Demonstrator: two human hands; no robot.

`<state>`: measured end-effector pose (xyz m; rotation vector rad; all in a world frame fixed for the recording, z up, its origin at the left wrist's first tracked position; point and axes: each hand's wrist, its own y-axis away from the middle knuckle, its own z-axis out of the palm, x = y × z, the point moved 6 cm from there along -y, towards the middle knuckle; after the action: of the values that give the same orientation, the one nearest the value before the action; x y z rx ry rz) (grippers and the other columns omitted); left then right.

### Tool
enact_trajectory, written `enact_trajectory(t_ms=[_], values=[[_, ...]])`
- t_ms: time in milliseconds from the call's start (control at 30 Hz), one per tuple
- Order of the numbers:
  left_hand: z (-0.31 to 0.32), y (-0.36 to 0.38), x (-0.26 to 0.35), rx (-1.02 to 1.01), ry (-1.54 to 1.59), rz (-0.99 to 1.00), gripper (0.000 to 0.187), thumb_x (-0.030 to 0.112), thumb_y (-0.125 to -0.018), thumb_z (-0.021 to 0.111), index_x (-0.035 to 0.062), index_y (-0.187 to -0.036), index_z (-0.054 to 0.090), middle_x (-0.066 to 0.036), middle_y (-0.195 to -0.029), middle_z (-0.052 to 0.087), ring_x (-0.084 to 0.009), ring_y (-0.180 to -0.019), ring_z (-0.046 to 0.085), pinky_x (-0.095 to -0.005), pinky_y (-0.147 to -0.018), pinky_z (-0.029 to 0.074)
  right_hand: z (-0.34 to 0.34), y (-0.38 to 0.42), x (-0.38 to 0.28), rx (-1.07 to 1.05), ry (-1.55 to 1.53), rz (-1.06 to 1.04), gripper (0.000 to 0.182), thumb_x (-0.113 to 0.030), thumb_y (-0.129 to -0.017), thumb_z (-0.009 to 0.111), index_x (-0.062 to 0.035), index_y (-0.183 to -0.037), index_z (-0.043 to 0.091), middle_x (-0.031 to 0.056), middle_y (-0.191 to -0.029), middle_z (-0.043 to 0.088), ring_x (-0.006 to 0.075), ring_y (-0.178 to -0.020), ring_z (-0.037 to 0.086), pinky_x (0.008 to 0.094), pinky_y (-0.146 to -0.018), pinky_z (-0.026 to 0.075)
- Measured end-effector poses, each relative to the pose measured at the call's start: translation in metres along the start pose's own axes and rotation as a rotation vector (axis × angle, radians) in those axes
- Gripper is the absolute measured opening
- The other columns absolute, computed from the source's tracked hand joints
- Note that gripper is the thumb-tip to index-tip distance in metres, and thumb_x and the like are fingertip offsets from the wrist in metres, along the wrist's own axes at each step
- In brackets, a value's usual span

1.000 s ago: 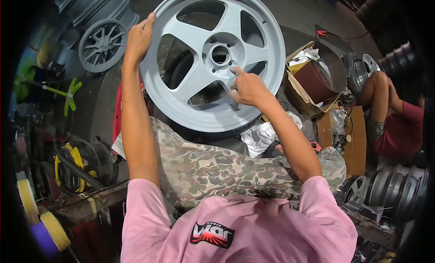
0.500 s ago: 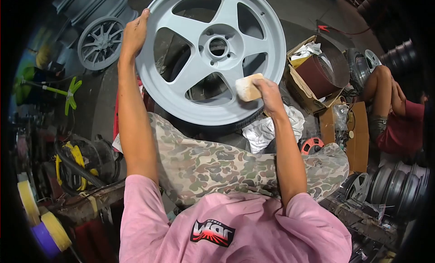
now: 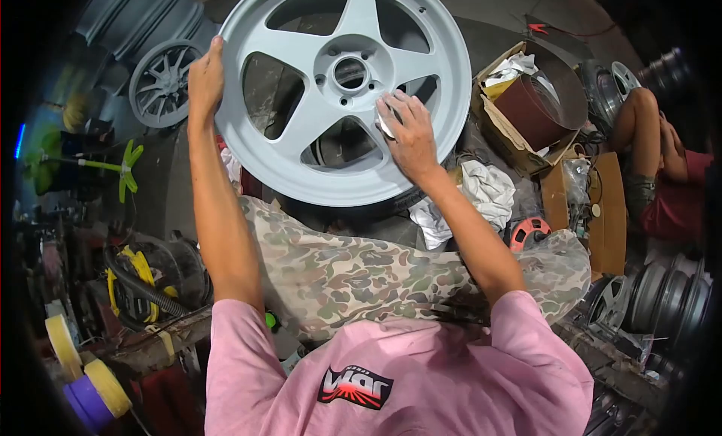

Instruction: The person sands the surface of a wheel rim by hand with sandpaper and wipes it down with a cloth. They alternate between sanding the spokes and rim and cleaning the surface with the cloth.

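A large grey five-spoke wheel rim point(image 3: 353, 184) is tilted up in front of my lap. My left hand point(image 3: 207, 81) grips its left edge, thumb up along the lip and the fingers partly hidden behind. On the lower right spoke near the hub, my right hand point(image 3: 410, 131) presses a sanding pad point(image 3: 386, 125) flat against the metal. Only the pad's pale edge shows under the fingers. Below the rim, a crumpled white cloth point(image 3: 481, 195) lies beside my right forearm.
An open cardboard box point(image 3: 500, 128) with rolled brown abrasive sheet stands at right. Farther right, a person point(image 3: 677, 180) sits near stacked rims point(image 3: 669, 301). Another multi-spoke rim point(image 3: 162, 83) leans at left, above a vacuum-like machine with a black hose point(image 3: 143, 286) and yellow tape rolls point(image 3: 105, 387).
My right hand has moved up and left from the rim's lower right edge onto a spoke by the hub, turning the sanding pad face down. My left hand still holds the rim.
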<state>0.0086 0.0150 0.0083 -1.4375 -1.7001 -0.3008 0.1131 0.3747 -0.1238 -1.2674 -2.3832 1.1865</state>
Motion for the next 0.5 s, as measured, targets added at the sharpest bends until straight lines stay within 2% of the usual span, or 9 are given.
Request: enact_trajectory(t_ms=[67,100,167,233,300,400,467,500], values=[[-0.002,-0.003,-0.006,-0.025,0.0,-0.013,0.071,0.057,-0.107,0.049,-0.0096,-0.115,0.072,-0.02,-0.09,0.074,-0.021,-0.086,0.065,-0.0382,-0.086,0.051,0.013,-0.001,-0.017,0.088,-0.199,0.091,0.046,-0.008,-0.084,0.079,-0.0099,-0.129,0.071,0.0102,-0.124,0.067,0.0321,-0.123,0.061,0.05,-0.11,0.043],[-0.001,-0.003,-0.008,-0.052,-0.001,-0.016,0.071,0.057,-0.107,0.049,-0.0097,-0.114,0.072,-0.02,-0.088,0.074,-0.0204,-0.085,0.065,-0.0379,-0.085,0.051,0.023,-0.016,-0.047,0.117,-0.375,0.134,0.045,-0.009,-0.084,0.08,-0.0111,-0.128,0.072,0.0089,-0.126,0.068,0.0318,-0.125,0.06,0.049,-0.11,0.044],[0.0,0.001,0.001,-0.03,0.022,0.016,0.071,0.057,-0.107,0.049,-0.0098,-0.113,0.072,-0.02,-0.087,0.074,-0.0195,-0.084,0.063,-0.0373,-0.084,0.051,0.024,-0.019,-0.044,0.087,-0.365,0.045,0.045,-0.009,-0.085,0.077,-0.0119,-0.129,0.072,0.0073,-0.128,0.068,0.0312,-0.13,0.058,0.0504,-0.111,0.042],[0.0,0.001,0.001,0.001,0.061,0.034,0.071,0.057,-0.107,0.049,-0.0099,-0.112,0.072,-0.02,-0.086,0.073,-0.0186,-0.083,0.062,-0.0367,-0.083,0.05,0.012,-0.008,-0.011,-0.074,-0.223,-0.093,0.046,-0.008,-0.085,0.074,-0.013,-0.131,0.071,0.0054,-0.131,0.068,0.0307,-0.134,0.055,0.0523,-0.112,0.04],[0.002,-0.001,0.002,-0.013,0.013,0.108,0.07,0.057,-0.107,0.049,-0.0093,-0.112,0.071,-0.019,-0.085,0.072,-0.0182,-0.082,0.059,-0.0363,-0.082,0.05,-0.008,-0.008,0.021,-0.069,-0.111,-0.085,0.041,-0.008,-0.087,0.072,-0.0125,-0.127,0.072,0.0042,-0.129,0.071,0.0287,-0.136,0.055,0.0509,-0.112,0.038],[0.002,0.004,0.004,-0.012,0.037,0.054,0.069,0.056,-0.107,0.049,-0.0089,-0.113,0.07,-0.018,-0.084,0.071,-0.0184,-0.082,0.058,-0.0371,-0.083,0.05,0.005,-0.007,0.002,-0.074,-0.064,-0.072,0.04,-0.012,-0.087,0.075,-0.0126,-0.127,0.072,0.0039,-0.13,0.07,0.0273,-0.134,0.056,0.0491,-0.11,0.038],[-0.001,0.008,0.008,-0.002,0.019,0.055,0.069,0.056,-0.107,0.049,-0.0093,-0.112,0.07,-0.017,-0.084,0.071,-0.0184,-0.083,0.058,-0.0375,-0.083,0.05,0.027,-0.012,-0.028,0.016,-0.345,0.109,0.042,-0.012,-0.089,0.074,-0.0113,-0.131,0.071,0.005,-0.134,0.069,0.0276,-0.132,0.058,0.0474,-0.111,0.038],[-0.002,0.01,0.007,-0.006,-0.005,0.057,0.07,0.056,-0.108,0.049,-0.0097,-0.111,0.07,-0.017,-0.084,0.071,-0.0184,-0.083,0.058,-0.0379,-0.084,0.049,0.03,-0.014,-0.036,0.014,-0.354,0.114,0.042,-0.012,-0.089,0.074,-0.0113,-0.131,0.071,0.005,-0.134,0.069,0.0276,-0.132,0.058,0.0474,-0.111,0.038]])
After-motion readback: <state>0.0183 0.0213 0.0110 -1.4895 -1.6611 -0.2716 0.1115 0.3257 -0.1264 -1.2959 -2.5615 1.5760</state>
